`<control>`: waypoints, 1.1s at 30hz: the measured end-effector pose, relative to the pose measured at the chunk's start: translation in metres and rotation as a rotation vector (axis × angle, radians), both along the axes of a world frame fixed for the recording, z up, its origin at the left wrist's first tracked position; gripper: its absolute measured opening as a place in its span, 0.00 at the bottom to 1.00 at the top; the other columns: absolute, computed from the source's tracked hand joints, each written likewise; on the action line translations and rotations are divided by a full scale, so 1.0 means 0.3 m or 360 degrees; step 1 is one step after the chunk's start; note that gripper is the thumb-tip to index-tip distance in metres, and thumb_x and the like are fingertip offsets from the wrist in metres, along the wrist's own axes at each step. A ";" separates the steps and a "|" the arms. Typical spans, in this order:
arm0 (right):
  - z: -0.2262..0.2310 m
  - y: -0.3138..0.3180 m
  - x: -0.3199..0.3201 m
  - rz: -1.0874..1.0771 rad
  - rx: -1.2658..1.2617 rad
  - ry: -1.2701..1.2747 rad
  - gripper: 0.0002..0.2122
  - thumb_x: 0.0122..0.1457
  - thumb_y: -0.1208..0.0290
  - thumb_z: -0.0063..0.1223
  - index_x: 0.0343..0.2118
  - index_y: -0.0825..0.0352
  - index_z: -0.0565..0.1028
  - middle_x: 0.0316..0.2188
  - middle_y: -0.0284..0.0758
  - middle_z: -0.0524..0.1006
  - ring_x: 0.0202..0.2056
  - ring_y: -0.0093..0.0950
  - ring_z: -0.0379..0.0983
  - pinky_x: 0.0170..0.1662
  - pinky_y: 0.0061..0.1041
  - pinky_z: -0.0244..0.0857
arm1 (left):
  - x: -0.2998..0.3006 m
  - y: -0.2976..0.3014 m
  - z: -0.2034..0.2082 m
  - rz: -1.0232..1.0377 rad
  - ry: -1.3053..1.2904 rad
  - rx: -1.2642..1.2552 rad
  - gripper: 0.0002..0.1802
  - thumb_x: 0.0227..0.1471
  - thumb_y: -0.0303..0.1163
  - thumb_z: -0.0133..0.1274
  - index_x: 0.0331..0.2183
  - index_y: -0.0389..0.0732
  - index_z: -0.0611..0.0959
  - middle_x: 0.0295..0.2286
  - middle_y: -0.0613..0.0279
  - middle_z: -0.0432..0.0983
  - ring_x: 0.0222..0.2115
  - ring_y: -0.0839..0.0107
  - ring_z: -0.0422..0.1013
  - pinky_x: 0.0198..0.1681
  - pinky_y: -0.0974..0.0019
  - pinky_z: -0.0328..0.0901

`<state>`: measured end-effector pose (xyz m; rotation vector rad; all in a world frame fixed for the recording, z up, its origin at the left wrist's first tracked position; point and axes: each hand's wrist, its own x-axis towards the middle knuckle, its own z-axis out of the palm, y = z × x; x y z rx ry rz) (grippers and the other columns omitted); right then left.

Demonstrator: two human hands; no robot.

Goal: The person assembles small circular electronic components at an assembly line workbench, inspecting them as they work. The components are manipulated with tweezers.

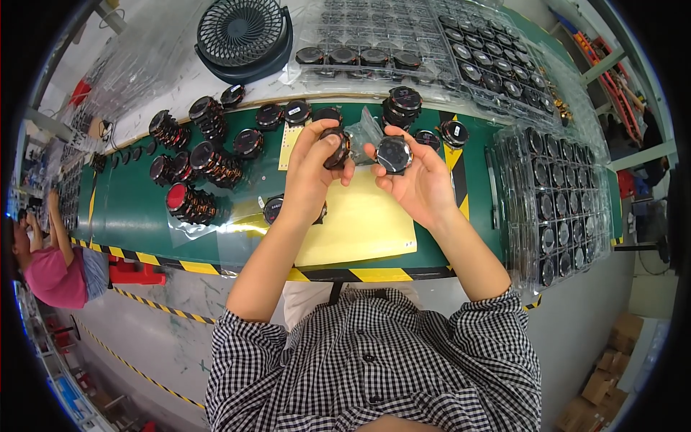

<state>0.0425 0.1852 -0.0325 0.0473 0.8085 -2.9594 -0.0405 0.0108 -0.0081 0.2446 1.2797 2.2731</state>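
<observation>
Both my hands are raised over the middle of the table. My left hand (311,167) is closed around a round black watch case (336,147), gripped between thumb and fingers. In my right hand (423,183) a second round watch case (394,155) is pinched, its shiny dark glass face turned up. The two cases are close together but apart. Below them lies a yellow sheet (360,223). A crumpled clear plastic bag (366,131) sits just beyond my hands. Another watch case (273,209) is partly hidden by my left forearm.
Stacks of watch cases (216,162) stand on the green mat (137,216) at left. Clear trays (554,209) of watch cases are piled at right, with more trays (497,61) behind. A black fan (241,36) stands at the back. Another person (61,270) works at far left.
</observation>
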 end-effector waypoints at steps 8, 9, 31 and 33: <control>0.070 -0.053 -0.006 -0.0130 0.0145 0.0052 0.21 0.66 0.65 0.35 0.61 0.60 0.53 0.55 0.48 0.64 0.56 0.45 0.63 0.61 0.38 0.55 | 0.013 0.003 0.010 -0.0031 0.0177 -0.0083 0.25 0.51 0.23 0.47 0.52 0.35 0.65 0.40 0.52 0.70 0.18 0.74 0.65 0.20 0.71 0.59; 0.072 -0.057 -0.004 -0.0130 0.0144 0.0053 0.21 0.66 0.65 0.35 0.61 0.60 0.53 0.55 0.48 0.64 0.56 0.45 0.63 0.61 0.38 0.55 | 0.011 -0.005 0.015 -0.0063 0.0191 -0.0063 0.26 0.50 0.24 0.47 0.52 0.35 0.65 0.42 0.51 0.69 0.16 0.76 0.63 0.18 0.73 0.58; 0.116 -0.071 0.009 -0.0653 0.1109 0.0199 0.30 0.57 0.86 0.47 0.61 0.65 0.49 0.53 0.46 0.68 0.51 0.36 0.70 0.51 0.28 0.66 | 0.018 -0.002 -0.017 -0.0227 0.0005 -0.0118 0.24 0.61 0.38 0.40 0.55 0.37 0.60 0.34 0.52 0.69 0.22 0.65 0.70 0.25 0.65 0.66; 0.078 -0.088 -0.002 -0.0782 0.1484 0.0520 0.30 0.57 0.84 0.48 0.60 0.65 0.50 0.53 0.44 0.68 0.53 0.32 0.68 0.52 0.27 0.64 | 0.031 0.008 -0.016 -0.0396 0.0049 -0.0107 0.26 0.61 0.40 0.37 0.57 0.38 0.57 0.39 0.50 0.69 0.25 0.64 0.71 0.27 0.63 0.69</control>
